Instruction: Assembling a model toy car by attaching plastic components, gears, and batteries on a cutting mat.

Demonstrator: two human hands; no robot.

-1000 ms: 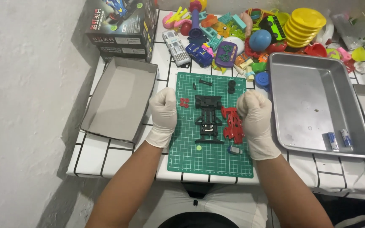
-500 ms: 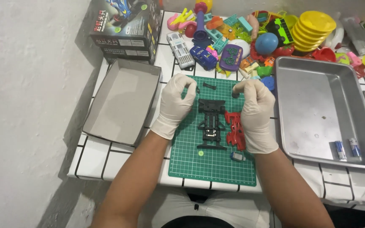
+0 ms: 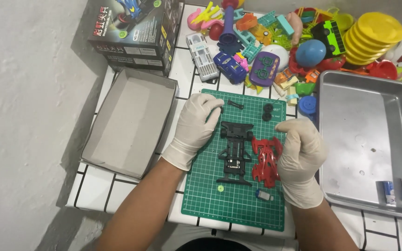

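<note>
My left hand [image 3: 194,129], in a white glove, lies palm down on the upper left of a green cutting mat [image 3: 238,207]. Its thumb and forefinger pinch a small black part [image 3: 220,109]. A black toy-car chassis [image 3: 236,151] lies in the middle of the mat, with a red car body [image 3: 265,160] just right of it. My gloved right hand [image 3: 302,158] is curled next to the red body, its fingers closed with nothing visible in them. Two black wheels [image 3: 268,111] and a black pin [image 3: 235,104] lie at the mat's top.
An open cardboard box lid [image 3: 131,122] sits left of the mat, with a black toy box [image 3: 136,32] behind it. A metal tray [image 3: 368,139] on the right holds two batteries [image 3: 396,190]. A heap of colourful plastic toys [image 3: 294,42] fills the back. A small silver-blue piece [image 3: 264,195] lies low on the mat.
My left hand moved up to the mat's top-left corner and closed on the small black part. My right hand came off the red body and curled up to its right.
</note>
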